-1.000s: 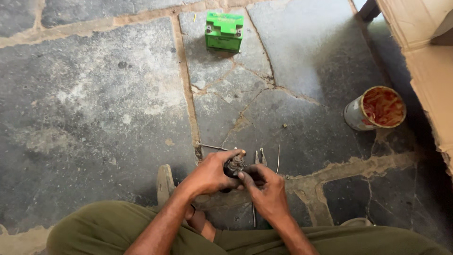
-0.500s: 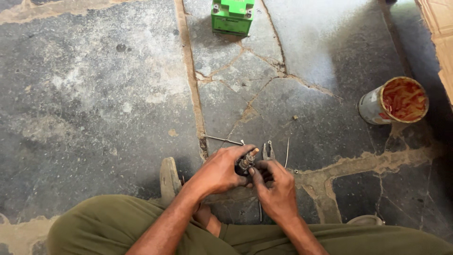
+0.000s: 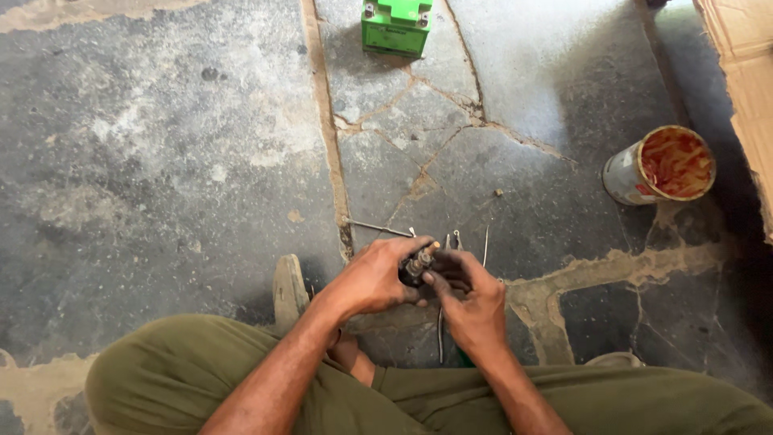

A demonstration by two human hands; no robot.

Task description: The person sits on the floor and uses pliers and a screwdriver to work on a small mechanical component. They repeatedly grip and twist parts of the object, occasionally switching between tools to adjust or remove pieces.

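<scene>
I sit on a stone floor with my legs in olive trousers folded in front of me. My left hand (image 3: 374,278) grips a small dark metal part (image 3: 418,264) with a short threaded stud at its top. My right hand (image 3: 471,298) meets it from the right, fingertips pinching at the stud end. Both hands hover just above the floor, over thin metal tools (image 3: 448,242) lying there, partly hidden by my fingers.
A thin metal rod (image 3: 378,228) lies left of the tools. A green box-shaped battery (image 3: 395,26) stands at the far top. An open tin with reddish grease (image 3: 664,165) sits at the right. Cardboard (image 3: 745,64) lines the right edge. A sandal (image 3: 288,288) rests by my left knee.
The view has dropped and drawn closer, so the battery and tin sit higher in frame. My hands stay together on the small part, with the right fingers shifting at its stud.
</scene>
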